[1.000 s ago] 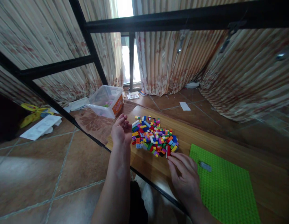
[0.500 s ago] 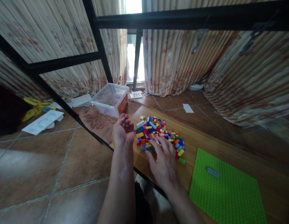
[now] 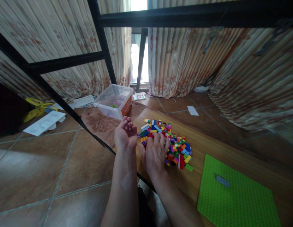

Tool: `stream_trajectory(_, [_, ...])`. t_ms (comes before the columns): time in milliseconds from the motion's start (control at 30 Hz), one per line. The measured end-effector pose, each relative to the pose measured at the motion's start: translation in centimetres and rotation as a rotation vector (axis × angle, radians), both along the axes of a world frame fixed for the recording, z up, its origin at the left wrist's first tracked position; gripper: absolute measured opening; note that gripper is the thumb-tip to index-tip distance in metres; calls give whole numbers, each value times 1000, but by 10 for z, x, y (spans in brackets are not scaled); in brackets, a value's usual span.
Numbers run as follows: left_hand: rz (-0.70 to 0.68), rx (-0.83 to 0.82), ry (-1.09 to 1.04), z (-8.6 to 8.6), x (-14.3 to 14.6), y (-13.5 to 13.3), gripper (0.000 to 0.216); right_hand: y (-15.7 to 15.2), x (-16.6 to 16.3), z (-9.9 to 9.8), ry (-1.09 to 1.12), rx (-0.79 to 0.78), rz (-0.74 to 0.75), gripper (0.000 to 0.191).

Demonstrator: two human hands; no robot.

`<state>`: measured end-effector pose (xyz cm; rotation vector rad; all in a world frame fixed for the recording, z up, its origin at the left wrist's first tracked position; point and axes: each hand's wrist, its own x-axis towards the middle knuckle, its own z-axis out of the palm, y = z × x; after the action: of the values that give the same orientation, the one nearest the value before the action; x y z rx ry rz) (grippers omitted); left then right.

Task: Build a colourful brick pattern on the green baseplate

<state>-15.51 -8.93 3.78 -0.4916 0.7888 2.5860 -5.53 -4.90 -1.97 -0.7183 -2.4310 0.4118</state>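
Observation:
My left hand is held palm up at the left edge of the brick pile, its fingers curled in. Whatever those fingers may hold is hidden. Over the left part of the pile of toy bricks lies my right hand, palm down with fingers apart, its fingertips among the bricks. Nothing shows gripped in it. The bricks are small and many-coloured, spread loosely on a wooden board. To the right, a green baseplate carries one grey-blue brick.
Behind my left hand stands a clear plastic bin with an orange label and a few pieces inside. A black metal frame crosses in front. White packaging and papers lie on the tiled floor near the curtains.
My right hand has moved left across the pile, uncovering bricks on the right side, among them a red one. My left hand has stayed nearly still. The view has shifted slightly.

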Motion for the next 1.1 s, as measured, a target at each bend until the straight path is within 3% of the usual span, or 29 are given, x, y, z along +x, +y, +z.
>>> stream_trajectory(100, [-13,14,-4,1,0,-1,19,2,1,3,40,-18,-10,4])
stream_trajectory(233, [-51,25,12,1,0,0,18,14,24,20,177,-113,-10,10])
stream_trajectory(300, [-79,10,26,1,1,2,18,25,48,30,281,-256,15,13])
stream_trajectory(400, [-134,-9,73,0,6,8,17,44,95,37,420,-615,-81,21])
stream_trajectory(600, [-246,-60,144,1,28,30,15,89,181,21,786,-1005,-342,23])
stream_trajectory(667, [-302,-82,170,0,38,39,14,104,199,11,855,-1015,-406,23])
stream_trajectory(800, [-398,-135,277,-3,63,58,12,124,225,-1,889,-862,-510,26])
stream_trajectory(967, [-572,-289,525,-13,109,84,10,131,245,0,663,-809,-577,33])
stream_trajectory(1100, [-830,-430,828,-28,151,101,7,128,254,5,490,-787,-550,37])
